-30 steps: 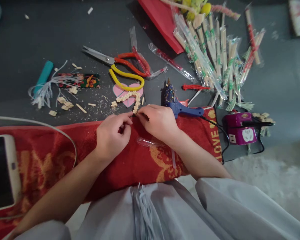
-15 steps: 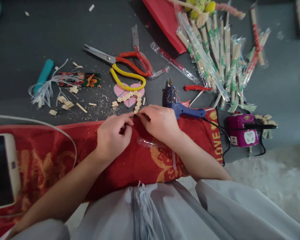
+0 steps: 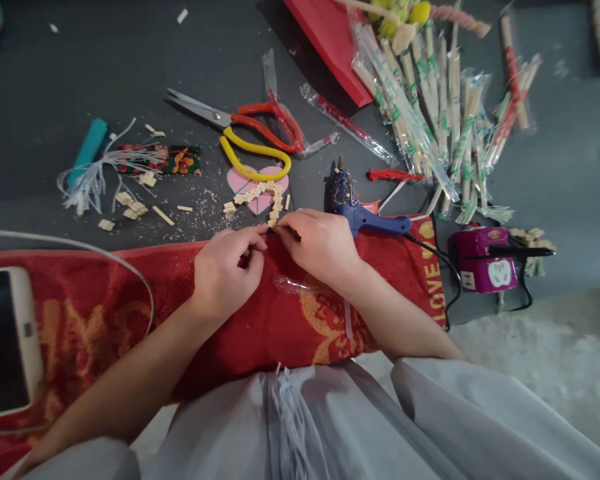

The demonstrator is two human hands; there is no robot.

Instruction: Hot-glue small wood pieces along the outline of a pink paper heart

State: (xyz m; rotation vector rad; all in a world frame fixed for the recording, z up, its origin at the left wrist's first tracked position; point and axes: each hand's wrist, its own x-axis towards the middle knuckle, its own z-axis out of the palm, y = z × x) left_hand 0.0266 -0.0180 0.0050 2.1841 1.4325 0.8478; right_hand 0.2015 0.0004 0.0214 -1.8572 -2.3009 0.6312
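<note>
My left hand (image 3: pixel 230 270) is closed, its index finger reaching to the lower end of a curved chain of small pale wooden pieces (image 3: pixel 277 200). On the other side of that end, my right hand (image 3: pixel 320 247) has its fingers pinched together. What lies between the fingertips is too small to make out. The chain lies partly over a pink paper heart (image 3: pixel 247 177). Scissors (image 3: pixel 230 120) with one orange and one yellow handle lie beyond it, the yellow loop over the heart. A blue glue gun (image 3: pixel 363 217) lies just right of my right hand.
A red towel (image 3: pixel 250 340) lies along the near table edge, with a white-framed device (image 3: pixel 27 327) at left. Wrapped chopsticks (image 3: pixel 430 113) fill the back right. A purple box (image 3: pixel 485 260) and black cable stand at right. Wood bits (image 3: pixel 130 205) lie at left.
</note>
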